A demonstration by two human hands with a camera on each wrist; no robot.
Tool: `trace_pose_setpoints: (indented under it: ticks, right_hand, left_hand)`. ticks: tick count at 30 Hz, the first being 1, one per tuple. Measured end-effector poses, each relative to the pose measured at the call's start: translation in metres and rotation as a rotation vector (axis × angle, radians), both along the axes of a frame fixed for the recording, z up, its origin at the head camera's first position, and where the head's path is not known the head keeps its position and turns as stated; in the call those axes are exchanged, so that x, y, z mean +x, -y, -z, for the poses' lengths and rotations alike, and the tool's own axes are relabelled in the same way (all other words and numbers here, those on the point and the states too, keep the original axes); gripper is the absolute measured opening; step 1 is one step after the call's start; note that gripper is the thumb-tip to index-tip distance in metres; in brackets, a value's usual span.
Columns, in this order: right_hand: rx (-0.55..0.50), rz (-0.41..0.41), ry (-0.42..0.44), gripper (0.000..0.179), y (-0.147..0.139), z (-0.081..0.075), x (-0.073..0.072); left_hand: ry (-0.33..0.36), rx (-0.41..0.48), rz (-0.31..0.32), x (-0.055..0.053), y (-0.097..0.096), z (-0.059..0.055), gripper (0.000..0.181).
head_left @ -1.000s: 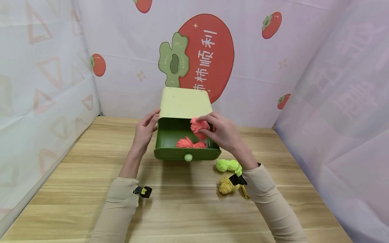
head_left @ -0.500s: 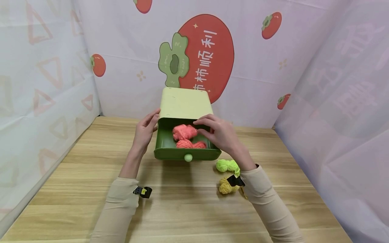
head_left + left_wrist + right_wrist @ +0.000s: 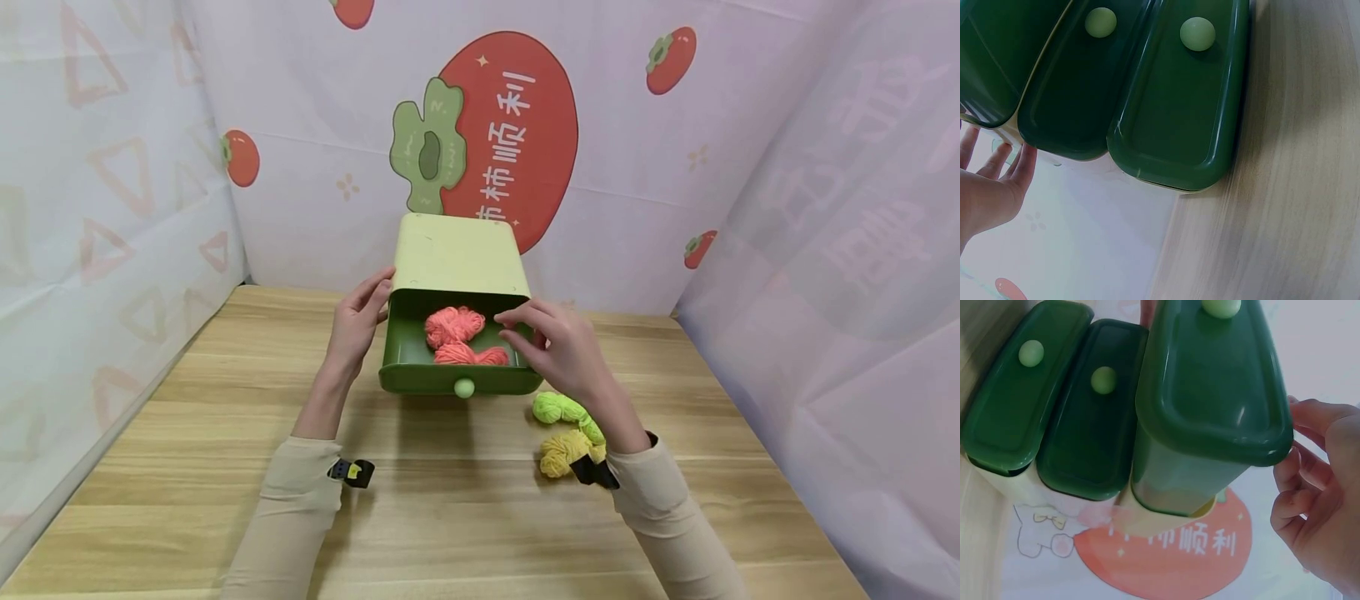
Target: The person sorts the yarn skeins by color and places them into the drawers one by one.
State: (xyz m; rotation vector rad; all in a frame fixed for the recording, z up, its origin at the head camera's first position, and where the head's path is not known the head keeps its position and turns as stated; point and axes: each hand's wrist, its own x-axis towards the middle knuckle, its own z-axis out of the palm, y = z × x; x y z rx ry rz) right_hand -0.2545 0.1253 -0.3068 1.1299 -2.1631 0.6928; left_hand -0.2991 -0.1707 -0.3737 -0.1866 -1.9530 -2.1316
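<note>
A small cream cabinet [image 3: 459, 254] with green drawers stands in front of me, its top drawer [image 3: 420, 381] pulled out. Inside that drawer lie two coral yarn skeins: a bunched one [image 3: 453, 325] behind and a flatter one [image 3: 471, 357] against the front wall. My left hand [image 3: 356, 327] rests its fingers along the cabinet's left side; the left wrist view shows them extended at its edge. Over the drawer's right side is my right hand [image 3: 561, 343], fingers loosely bent and nothing between them. The right wrist view shows this hand [image 3: 1325, 494] beside the drawer front.
On the wooden table [image 3: 450, 533], a neon green yarn skein [image 3: 553, 407] and a mustard yellow one [image 3: 564, 452] lie below my right forearm, partly covered by it. Two lower drawers [image 3: 1092, 431] are pushed in. Printed cloth [image 3: 315, 217] hangs behind and on both sides.
My right hand held one coral skein over the drawer, then let it go beside the other one. It has since drawn back to the right. The left hand has stayed put.
</note>
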Motion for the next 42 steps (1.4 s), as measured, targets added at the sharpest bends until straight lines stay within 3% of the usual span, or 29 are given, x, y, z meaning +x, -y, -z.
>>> trace_pose_setpoints:
  ticks: [9,16,22,30,35,42]
  right_hand:
    - [0.053,-0.072,-0.075,0.016,0.010,0.011,0.024]
    - [0.068,-0.037,-0.134,0.018,0.018,0.018,0.036]
    - [0.090,-0.058,-0.190,0.018,0.023,0.023,0.042]
    - [0.151,-0.069,-0.189,0.016,0.027,0.037,0.045]
    - [0.178,-0.034,-0.186,0.016,0.027,0.043,0.043]
    - [0.204,0.004,-0.199,0.021,0.028,0.047,0.040]
  left_hand:
    - [0.002,0.003,-0.003,-0.002,0.001,0.003,0.049]
    - [0.001,0.000,-0.002,-0.002,0.001,0.003,0.048]
    - [-0.003,-0.005,-0.004,-0.001,0.000,0.002,0.049]
    - [-0.003,-0.006,-0.009,-0.002,0.000,0.002,0.049]
    - [0.009,0.004,-0.004,-0.001,0.000,0.000,0.048]
    - [0.023,0.005,0.006,0.013,-0.002,-0.017,0.045]
